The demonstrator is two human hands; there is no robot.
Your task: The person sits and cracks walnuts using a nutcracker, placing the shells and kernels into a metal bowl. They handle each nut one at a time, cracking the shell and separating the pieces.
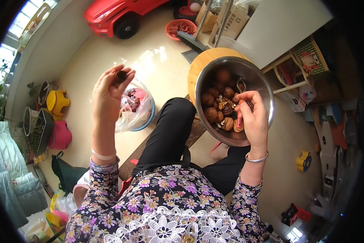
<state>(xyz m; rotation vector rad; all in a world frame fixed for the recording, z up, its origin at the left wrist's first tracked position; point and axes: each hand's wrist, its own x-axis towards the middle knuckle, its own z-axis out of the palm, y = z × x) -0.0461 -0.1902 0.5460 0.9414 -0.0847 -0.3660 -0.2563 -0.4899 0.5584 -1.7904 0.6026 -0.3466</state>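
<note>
Over a lined bin [154, 114], my left hand [107, 97] is raised with a dark piece [120, 76], apparently walnut shell, between thumb and fingers. Shell scraps and pink wrappers [136, 97] lie in the bin's clear plastic bag [124, 123]. My right hand [256, 118] reaches into a deep stainless steel bowl [270, 100], pinching a small tool with a red handle [239, 120]; its working end cannot be made out. Several whole walnuts [211, 114] and pale walnut kernels [222, 104] fill the bowl's bottom. A looped metal piece [240, 84] leans among the nuts.
The bowl rests on a round wooden stool [197, 71] by my knee. Beyond it are a dustpan [192, 41], a red basin of dried chillies [182, 28] and a red toy car [121, 18]. Yellow [58, 103] and pink [60, 135] plastic stools stand at left.
</note>
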